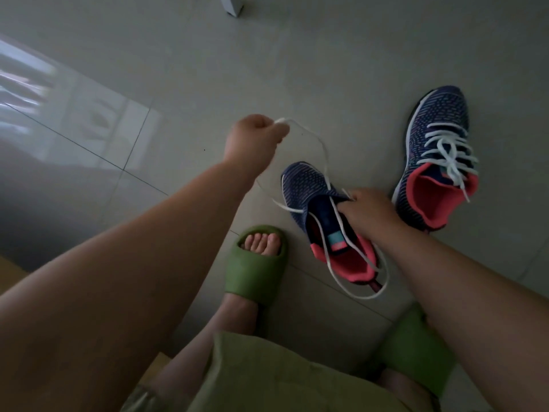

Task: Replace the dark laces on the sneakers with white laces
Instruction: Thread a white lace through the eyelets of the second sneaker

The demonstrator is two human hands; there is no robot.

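Observation:
A navy knit sneaker with a pink lining [306, 188] is held above the floor by my right hand [368, 212], whose fingers curl round its right side near the eyelets. A white lace [322, 150] runs from the sneaker's front eyelets up to my left hand [252, 138], which pinches one end of it raised to the upper left. More of this lace loops loosely over the sneaker's opening and hangs below its heel. A second matching sneaker [436, 150] lies on the floor at the right, fully laced with a white lace.
The floor is pale grey tile [208, 69]. My feet in green slides [255, 263] rest below the held sneaker, the right one [416, 346] under my right forearm. A white furniture leg [231, 5] stands at the top edge. A wooden edge [12, 272] shows at the lower left.

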